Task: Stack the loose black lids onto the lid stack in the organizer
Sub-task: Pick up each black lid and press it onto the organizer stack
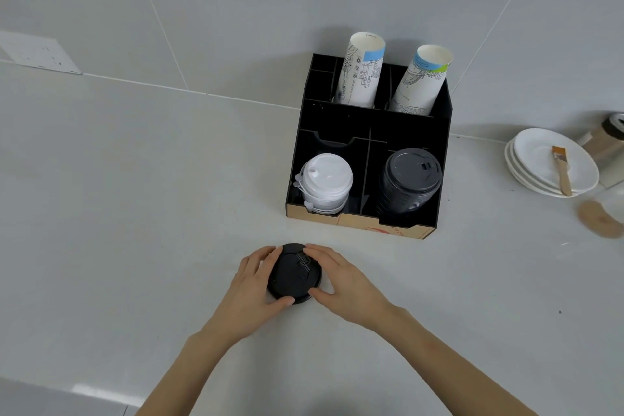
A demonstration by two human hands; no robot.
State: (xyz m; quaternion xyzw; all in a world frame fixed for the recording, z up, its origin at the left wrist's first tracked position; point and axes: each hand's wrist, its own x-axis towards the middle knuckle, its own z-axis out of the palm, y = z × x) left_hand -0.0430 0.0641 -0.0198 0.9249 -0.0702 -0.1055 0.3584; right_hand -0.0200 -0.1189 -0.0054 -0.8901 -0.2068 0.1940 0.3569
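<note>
A loose black lid (293, 275), possibly more than one nested together, lies on the white counter in front of the organizer. My left hand (251, 284) grips its left rim, thumb on the near edge. My right hand (344, 284) grips its right rim, fingers over the far edge. The black organizer (442, 145) stands against the wall. Its front right compartment holds the tall black lid stack (410, 179), tilted slightly right. White lids (326, 181) fill the front left compartment.
Two stacks of paper cups (361, 73) lean in the organizer's back compartments. At the right sit stacked white plates (533, 152) with a brush (562, 170) on top, a roll of tape (607, 140) and a wooden disc (596, 218). A wall socket (39, 52) is far left.
</note>
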